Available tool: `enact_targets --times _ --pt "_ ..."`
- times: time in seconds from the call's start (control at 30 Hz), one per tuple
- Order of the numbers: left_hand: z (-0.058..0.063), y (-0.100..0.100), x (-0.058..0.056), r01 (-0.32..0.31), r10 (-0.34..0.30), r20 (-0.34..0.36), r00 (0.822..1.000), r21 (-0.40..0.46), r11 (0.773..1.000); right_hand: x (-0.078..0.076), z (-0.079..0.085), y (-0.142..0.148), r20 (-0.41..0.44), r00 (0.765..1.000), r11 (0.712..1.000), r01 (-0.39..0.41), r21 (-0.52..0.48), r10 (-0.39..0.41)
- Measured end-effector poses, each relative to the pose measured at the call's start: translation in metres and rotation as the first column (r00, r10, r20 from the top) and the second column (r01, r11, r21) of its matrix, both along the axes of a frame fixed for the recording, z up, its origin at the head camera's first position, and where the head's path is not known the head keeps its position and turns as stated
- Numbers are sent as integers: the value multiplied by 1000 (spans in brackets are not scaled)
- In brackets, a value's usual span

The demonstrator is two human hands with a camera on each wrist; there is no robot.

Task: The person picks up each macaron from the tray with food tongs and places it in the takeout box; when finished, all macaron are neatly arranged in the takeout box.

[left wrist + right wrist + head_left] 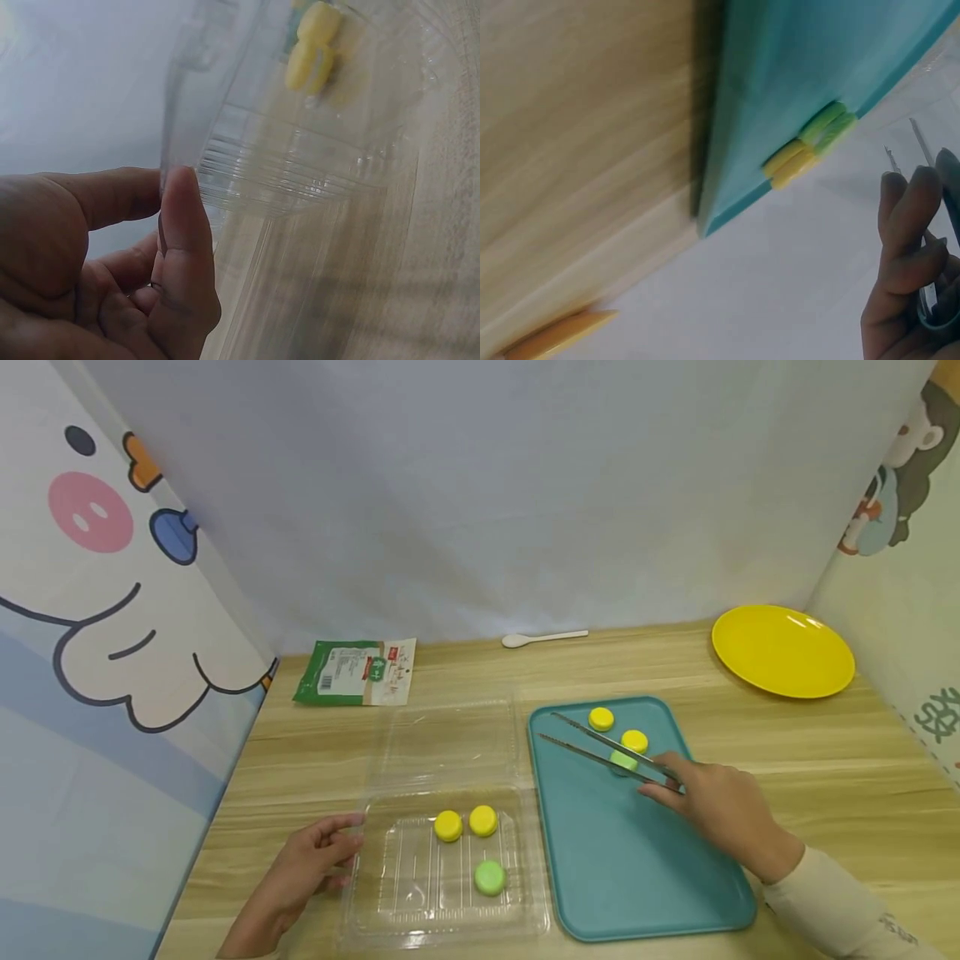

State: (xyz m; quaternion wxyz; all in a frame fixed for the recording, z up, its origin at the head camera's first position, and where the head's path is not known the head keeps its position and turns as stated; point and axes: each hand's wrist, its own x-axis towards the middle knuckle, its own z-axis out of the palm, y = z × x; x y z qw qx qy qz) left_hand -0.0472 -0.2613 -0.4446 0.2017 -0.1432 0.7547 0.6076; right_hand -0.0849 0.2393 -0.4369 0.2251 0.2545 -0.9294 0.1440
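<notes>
My right hand point(712, 797) grips metal tongs point(600, 758), whose two arms stand apart over the teal tray point(630, 860) with nothing between the tips. Beneath the tongs lie a green macaron point(623, 762) and a yellow macaron point(634, 742); another yellow macaron point(601, 719) lies near the tray's far edge. With thumb and finger my left hand point(311, 860) pinches the left rim of a clear plastic container point(442, 935). Inside it are two yellow macarons point(448, 826) and a green macaron point(490, 877). The left wrist view shows the pinching fingertips point(184, 202) at the rim.
The container's clear lid point(450, 739) lies folded back behind it. Farther back are a green and white packet point(356, 672) and a white spoon point(543, 638). A yellow plate point(783, 652) is at the back right. Fabric walls border the wooden table point(255, 768).
</notes>
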Motion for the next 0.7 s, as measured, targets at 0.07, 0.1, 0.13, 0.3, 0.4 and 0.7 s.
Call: enact_targets --times 0.07,0.1,0.13,0.3,0.4,0.7 --pt "0 0 0 3 -3 -1 1000 1 1000 0 -2 3 25 1000 1000 18 2 -18" --pt "0 0 -1 5 -5 -3 1000 2 1000 0 -3 4 39 999 1000 28 5 -28" --pt "0 0 -1 6 -6 -4 1000 1 1000 -1 -3 6 51 998 999 36 7 -37" --pt "2 1 -1 -7 7 -2 1000 -6 1000 -2 -5 13 53 997 998 54 14 -54" --pt "3 2 0 -13 13 -3 1000 -13 1000 -2 -6 16 37 998 998 58 13 -59" --pt "0 0 0 2 -2 4 1000 -19 1000 -4 -4 24 47 995 995 90 34 -92"
